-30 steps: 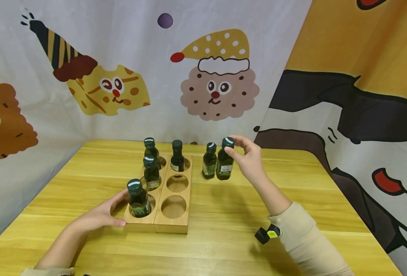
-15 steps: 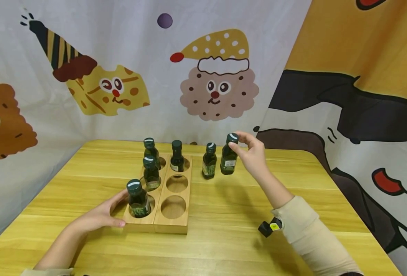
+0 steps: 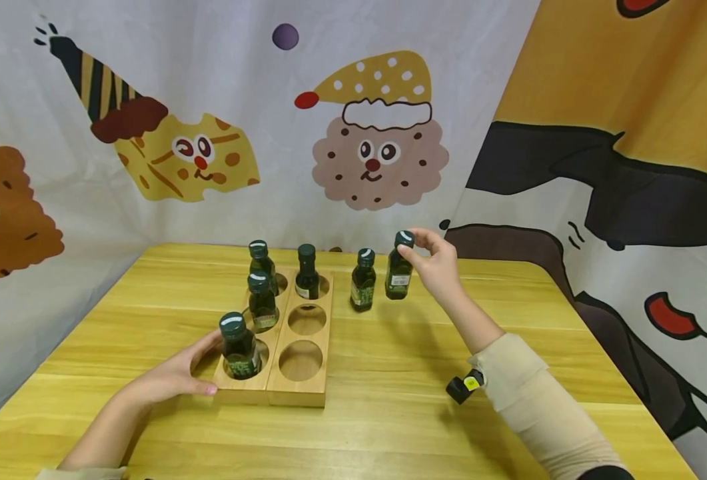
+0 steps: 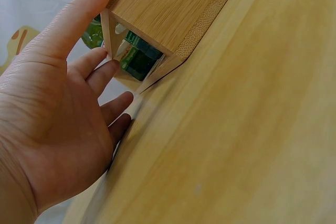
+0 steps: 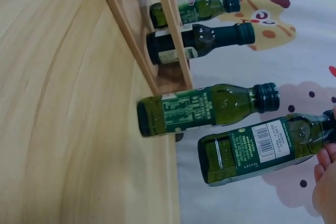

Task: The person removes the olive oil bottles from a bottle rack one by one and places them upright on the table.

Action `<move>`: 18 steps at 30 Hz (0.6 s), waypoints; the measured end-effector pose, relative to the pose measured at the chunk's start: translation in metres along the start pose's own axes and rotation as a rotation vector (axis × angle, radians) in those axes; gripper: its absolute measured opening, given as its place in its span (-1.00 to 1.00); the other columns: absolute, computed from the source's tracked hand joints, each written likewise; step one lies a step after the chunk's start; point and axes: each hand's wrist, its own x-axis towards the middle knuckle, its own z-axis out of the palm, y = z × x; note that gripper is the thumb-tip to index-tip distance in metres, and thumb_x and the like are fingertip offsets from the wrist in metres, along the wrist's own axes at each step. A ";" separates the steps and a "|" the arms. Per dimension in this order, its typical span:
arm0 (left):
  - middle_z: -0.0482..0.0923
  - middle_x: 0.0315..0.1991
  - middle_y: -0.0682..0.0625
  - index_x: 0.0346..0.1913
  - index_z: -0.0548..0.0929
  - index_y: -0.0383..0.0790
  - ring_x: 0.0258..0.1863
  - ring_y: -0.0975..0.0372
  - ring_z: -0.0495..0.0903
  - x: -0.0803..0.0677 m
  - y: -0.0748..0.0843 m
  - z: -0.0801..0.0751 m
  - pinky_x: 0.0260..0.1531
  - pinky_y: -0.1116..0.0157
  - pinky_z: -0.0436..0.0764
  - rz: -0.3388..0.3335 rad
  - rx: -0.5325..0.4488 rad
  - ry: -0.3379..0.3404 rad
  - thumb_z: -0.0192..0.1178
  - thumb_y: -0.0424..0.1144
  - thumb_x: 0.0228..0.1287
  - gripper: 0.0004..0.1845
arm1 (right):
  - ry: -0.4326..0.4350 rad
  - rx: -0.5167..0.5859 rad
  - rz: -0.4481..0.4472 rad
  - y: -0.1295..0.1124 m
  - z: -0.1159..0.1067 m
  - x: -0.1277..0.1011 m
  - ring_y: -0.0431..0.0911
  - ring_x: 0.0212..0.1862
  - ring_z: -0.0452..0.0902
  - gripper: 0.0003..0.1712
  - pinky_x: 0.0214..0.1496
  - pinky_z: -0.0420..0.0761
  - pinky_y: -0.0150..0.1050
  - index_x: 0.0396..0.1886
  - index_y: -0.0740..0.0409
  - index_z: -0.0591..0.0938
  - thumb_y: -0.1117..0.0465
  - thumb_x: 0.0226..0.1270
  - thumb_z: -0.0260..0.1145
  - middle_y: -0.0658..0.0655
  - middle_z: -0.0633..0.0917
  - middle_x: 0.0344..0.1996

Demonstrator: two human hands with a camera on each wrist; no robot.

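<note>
In the head view, my right hand (image 3: 443,263) pinches a small dark green glass oil bottle (image 3: 398,280) by its cap. The bottle hangs upright over the table; its barcode label (image 5: 270,140) shows in the right wrist view. A matching bottle (image 3: 362,293) stands on the table just left of it. My left hand (image 3: 176,377) rests at the near left corner of a wooden rack (image 3: 296,398) with round holes. Its thumb touches the front and its fingers lie loosely along the side. Several bottles sit in the rack, among them a near one (image 3: 241,353) and a slimmer one (image 3: 308,277).
In the rack's right row, the middle hole (image 3: 308,320) and near hole (image 3: 301,361) hold no bottle. The wooden table (image 3: 389,427) ends at the back against a cartoon-printed cloth (image 3: 209,40). A black wrist device (image 3: 464,387) hangs under my right sleeve.
My right hand has carried its bottle up and to the right, away from the standing bottle. In the last half second it has barely moved. The left hand and rack stay put.
</note>
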 end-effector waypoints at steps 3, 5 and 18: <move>0.01 0.35 -0.56 0.43 -0.09 -0.56 0.29 -0.38 -0.03 0.000 0.001 0.000 0.11 0.60 0.08 -0.003 -0.003 -0.001 0.39 -0.33 0.06 0.04 | 0.004 -0.005 0.018 0.004 0.001 -0.001 0.00 -0.01 0.48 -0.60 0.11 0.44 0.05 -0.01 0.24 0.63 0.17 0.19 0.43 0.17 0.65 -0.09; 0.01 0.35 -0.56 0.43 -0.09 -0.56 0.30 -0.38 -0.03 0.000 0.002 0.000 0.11 0.59 0.09 -0.007 -0.001 0.001 0.39 -0.33 0.05 0.04 | 0.007 -0.005 0.033 0.007 0.001 -0.001 0.01 -0.01 0.47 -0.60 0.11 0.43 0.06 0.00 0.24 0.63 0.17 0.19 0.44 0.18 0.65 -0.09; 0.02 0.36 -0.53 0.45 -0.09 -0.52 0.31 -0.37 0.01 -0.001 0.003 0.000 0.26 0.17 0.13 -0.018 0.026 -0.002 0.38 -0.28 0.08 0.03 | 0.022 -0.009 0.104 0.028 0.009 -0.007 0.01 0.00 0.46 -0.64 0.13 0.40 0.09 -0.03 0.18 0.63 0.17 0.19 0.44 0.14 0.64 -0.14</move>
